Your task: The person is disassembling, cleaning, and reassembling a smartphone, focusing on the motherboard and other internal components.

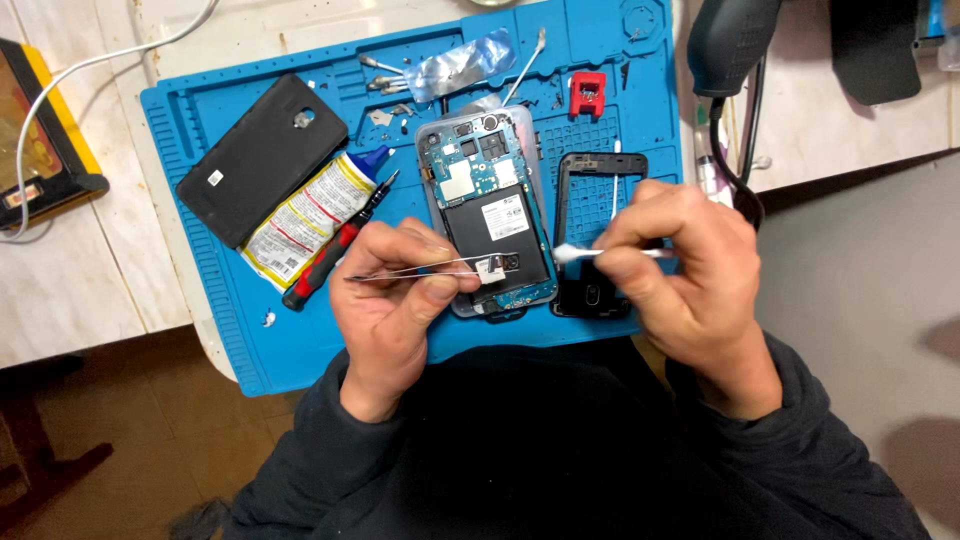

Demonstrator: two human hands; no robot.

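While the pale stone-patterned bench carries everything, a big blue silicone repair mat with moulded trays along its rim covers the middle of it, likely so that small parts stay put. On the mat's left part lies a flat black plastic phone back cover, and just beside it a white glue tube with a blue nozzle and a red-and-black screwdriver, all within easy reach. At the centre lies the opened smartphone with its bare blue circuit board and black battery bay; a black plastic phone frame rests just to its right.

The person's left hand is closed around slim metal tweezers, pinched between thumb and fingers, and their tips grip a small square black-and-white component above the lower part of the opened phone, so the piece is held steady. The right hand is curled shut on a white cotton swab, whose fluffy tip points at that component and is near it, seemingly for wiping it. A small red plastic part sits at the mat's top.
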